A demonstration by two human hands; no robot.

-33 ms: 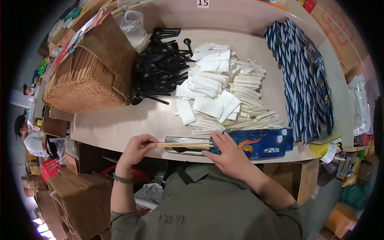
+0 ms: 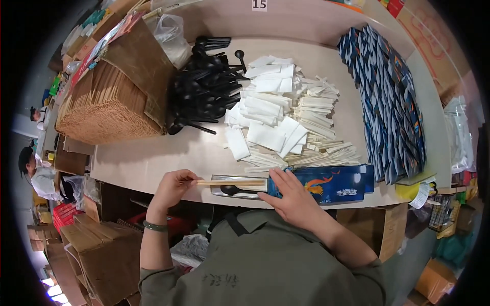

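My left hand [image 2: 176,189] pinches the left end of a pair of pale wooden chopsticks [image 2: 224,182]. They run rightward over the silvery open mouth [image 2: 244,193] of a blue packet [image 2: 332,184]. Below the chopsticks a black spoon [image 2: 230,190] lies in that mouth, its handle end passing under my right thumb. My right hand [image 2: 292,196] grips the packet across its width near the opening, thumb at the near edge and fingers at the far edge. The packet has an orange bird print and lies on others at the table's front edge.
Behind the packet are heaps of white napkin packs [image 2: 265,133] and wrapped chopsticks [image 2: 319,104]. Black spoons [image 2: 204,86] are piled left of them. A carton of brown-edged sheets [image 2: 109,104] stands far left. Rows of blue packets [image 2: 390,102] line the right side. Cardboard boxes [image 2: 104,250] sit below the table.
My left hand and the chopsticks have shifted slightly left and toward the far edge of the packet's mouth. More of the black spoon shows. My right hand stays in place.
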